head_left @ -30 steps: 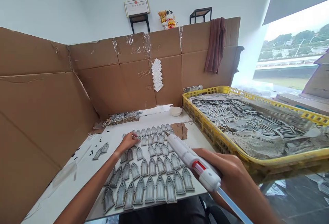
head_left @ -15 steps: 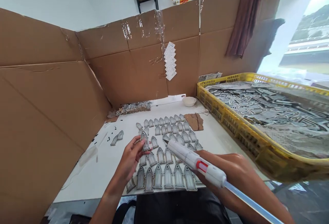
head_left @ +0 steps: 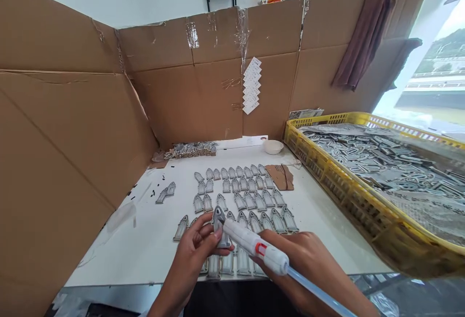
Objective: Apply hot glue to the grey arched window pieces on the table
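My left hand (head_left: 199, 249) pinches an arch-shaped metal piece (head_left: 219, 227) with a pointed top, holding it upright above the table. In my right hand (head_left: 298, 259) is a white glue gun (head_left: 250, 239) with a red window and a clear glue stick (head_left: 316, 295) running out of its back. The gun's dark nozzle (head_left: 222, 221) is at the upper part of the held piece; I cannot tell whether it touches. Rows of similar metal pieces (head_left: 240, 200) lie on the white table beyond and beneath my hands, some hidden by them.
A yellow plastic crate (head_left: 327, 171) full of metal pieces stands at the right. Behind are a small white bowl (head_left: 273, 147), a cardboard scrap (head_left: 281, 177) and a heap of pieces (head_left: 192, 150). Cardboard walls (head_left: 203, 94) enclose the back and left. Two pieces (head_left: 166, 192) lie apart at left.
The glue gun's nozzle has come to the metal piece in my left hand; before, there was a gap between them. Both hands appear lower and closer together, and the view has shifted.
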`<action>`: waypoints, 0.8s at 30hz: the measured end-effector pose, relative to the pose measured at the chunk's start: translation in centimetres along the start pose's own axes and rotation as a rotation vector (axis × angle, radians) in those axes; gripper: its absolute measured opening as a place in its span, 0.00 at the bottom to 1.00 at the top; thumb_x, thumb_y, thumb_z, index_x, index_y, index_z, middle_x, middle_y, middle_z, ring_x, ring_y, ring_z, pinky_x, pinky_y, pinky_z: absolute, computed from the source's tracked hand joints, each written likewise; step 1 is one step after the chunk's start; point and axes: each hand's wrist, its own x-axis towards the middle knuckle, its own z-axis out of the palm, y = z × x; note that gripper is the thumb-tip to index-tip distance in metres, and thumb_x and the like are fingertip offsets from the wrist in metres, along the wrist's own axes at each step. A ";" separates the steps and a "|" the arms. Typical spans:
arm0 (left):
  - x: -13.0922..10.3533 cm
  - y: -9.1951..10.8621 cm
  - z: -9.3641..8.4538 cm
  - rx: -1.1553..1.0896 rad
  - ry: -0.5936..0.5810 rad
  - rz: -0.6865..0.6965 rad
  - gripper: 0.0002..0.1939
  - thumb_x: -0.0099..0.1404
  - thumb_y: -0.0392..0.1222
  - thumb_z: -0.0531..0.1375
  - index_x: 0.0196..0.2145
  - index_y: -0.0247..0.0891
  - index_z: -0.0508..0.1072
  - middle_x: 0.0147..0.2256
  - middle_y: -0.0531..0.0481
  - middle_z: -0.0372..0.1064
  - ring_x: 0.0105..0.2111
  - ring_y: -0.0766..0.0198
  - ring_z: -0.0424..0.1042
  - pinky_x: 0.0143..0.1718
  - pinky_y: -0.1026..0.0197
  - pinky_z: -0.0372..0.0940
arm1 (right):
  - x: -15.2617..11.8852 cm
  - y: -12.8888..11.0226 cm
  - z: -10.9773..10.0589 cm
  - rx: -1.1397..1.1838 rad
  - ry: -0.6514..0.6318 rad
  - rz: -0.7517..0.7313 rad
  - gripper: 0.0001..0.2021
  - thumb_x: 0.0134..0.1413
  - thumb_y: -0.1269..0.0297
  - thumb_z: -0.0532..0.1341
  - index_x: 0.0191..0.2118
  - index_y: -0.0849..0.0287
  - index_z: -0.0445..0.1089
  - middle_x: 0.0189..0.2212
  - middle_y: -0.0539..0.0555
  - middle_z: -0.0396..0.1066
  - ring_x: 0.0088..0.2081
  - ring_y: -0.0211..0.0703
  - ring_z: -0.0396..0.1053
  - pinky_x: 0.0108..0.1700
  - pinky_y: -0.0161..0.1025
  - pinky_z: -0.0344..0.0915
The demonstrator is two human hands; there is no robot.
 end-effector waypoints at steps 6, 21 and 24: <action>-0.2 -0.5 -0.3 0.011 0.012 -0.018 0.33 0.66 0.59 0.77 0.60 0.39 0.78 0.47 0.41 0.85 0.39 0.47 0.88 0.43 0.52 0.83 | -0.2 0.4 0.6 -0.043 0.027 -0.007 0.08 0.76 0.61 0.58 0.40 0.52 0.68 0.23 0.47 0.71 0.21 0.39 0.63 0.28 0.40 0.46; -1.0 1.3 0.0 0.086 -0.031 0.009 0.32 0.66 0.62 0.76 0.57 0.39 0.77 0.46 0.41 0.85 0.34 0.50 0.88 0.39 0.53 0.84 | -0.7 0.2 0.5 -0.115 0.026 -0.071 0.09 0.68 0.69 0.60 0.37 0.51 0.59 0.25 0.44 0.69 0.23 0.37 0.66 0.29 0.41 0.49; -1.2 1.2 -0.1 0.096 -0.023 0.016 0.32 0.67 0.62 0.75 0.57 0.40 0.77 0.46 0.42 0.85 0.34 0.50 0.88 0.40 0.52 0.84 | -0.8 0.4 0.6 -0.153 0.037 -0.104 0.09 0.68 0.69 0.59 0.37 0.51 0.59 0.25 0.44 0.68 0.22 0.37 0.65 0.28 0.42 0.48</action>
